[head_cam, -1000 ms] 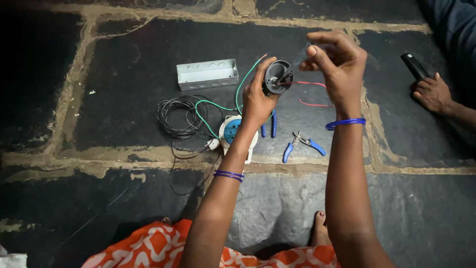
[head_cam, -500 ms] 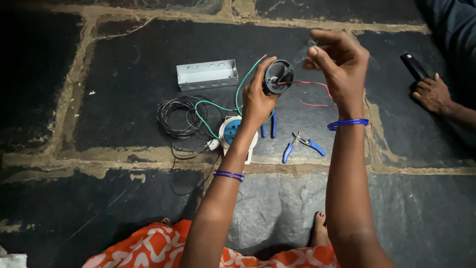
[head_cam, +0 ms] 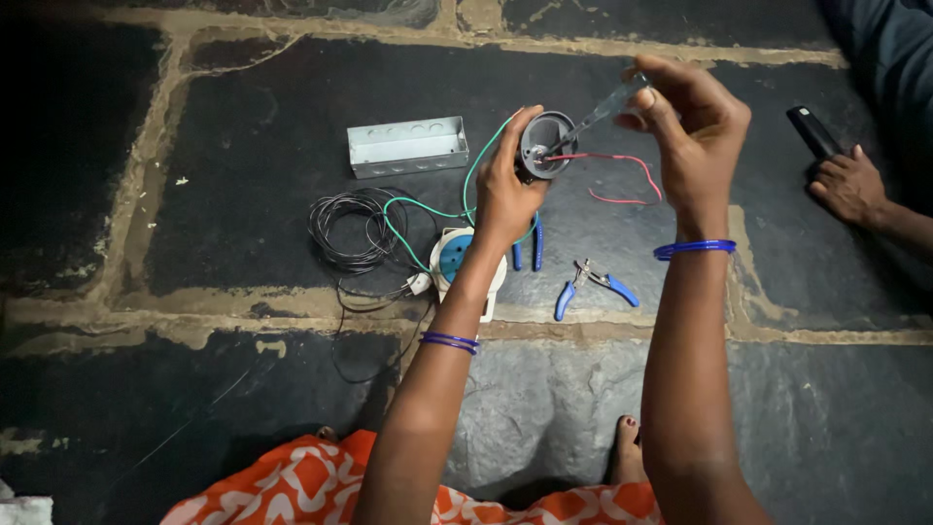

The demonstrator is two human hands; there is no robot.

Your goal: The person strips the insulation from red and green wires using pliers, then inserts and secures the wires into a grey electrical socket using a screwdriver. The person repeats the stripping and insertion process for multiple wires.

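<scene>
Dark stone slabs with pale, rough joints make the floor (head_cam: 243, 146), and all the small parts lie on it in front of me. My left hand (head_cam: 505, 190) is closed around a round black fitting (head_cam: 546, 144), which it holds up above the floor with the open face turned toward the camera. A green wire (head_cam: 428, 206) and a red wire (head_cam: 622, 175) come out of this fitting; the green one goes down to the floor, the red one hangs loose to the right. My right hand (head_cam: 695, 131) is pinched on the clear handle of a screwdriver (head_cam: 598, 115), and its thin tip reaches into the middle of the fitting. So the two hands are near each other but apart, joined only through the tool.

Below the left wrist, a white round socket with a blue centre (head_cam: 457, 261) rests on the floor, partly hidden by the arm. Just beside it on the left is a coil of black cable (head_cam: 350, 228). Behind these lies a grey metal box (head_cam: 408, 146). Blue-handled pliers (head_cam: 595, 288) lie near the right forearm. At the right edge, another person's hand (head_cam: 850, 185) rests on the floor, touching a black flat device (head_cam: 814, 131).
</scene>
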